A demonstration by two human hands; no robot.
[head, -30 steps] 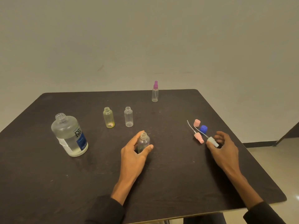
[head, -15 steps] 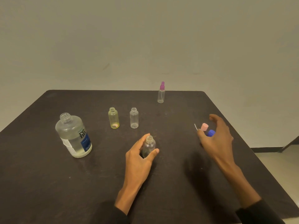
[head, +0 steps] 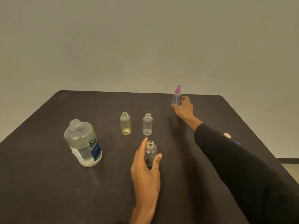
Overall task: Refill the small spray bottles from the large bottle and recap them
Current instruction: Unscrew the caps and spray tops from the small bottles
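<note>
Dim, warm, even light from overhead leaves only soft, faint shadows on the matte dark brown surface [head: 48, 183]. Weak highlights sit on the large frosted clear plastic bottle [head: 82, 143]. The picture is grainy and soft, and wide-angle bending splays the surface's edges.

The bench [head: 48, 183] was a dark brown-black, faintly speckled with pale marks; the wall [head: 145, 38] behind was plain grey-beige; the large bottle [head: 82, 143] was frosted clear with a blue label lettered in black and white; one small bottle [head: 125, 123] was tinted yellow with a pink bit at its base; two other small bottles [head: 147, 124] [head: 150, 152] were clear; the far spray bottle [head: 176, 97] was clear with a magenta top; the sleeve [head: 234, 167] was black; a pink cap [head: 227, 135] and a blue cap [head: 237, 142] showed beyond it.
</note>
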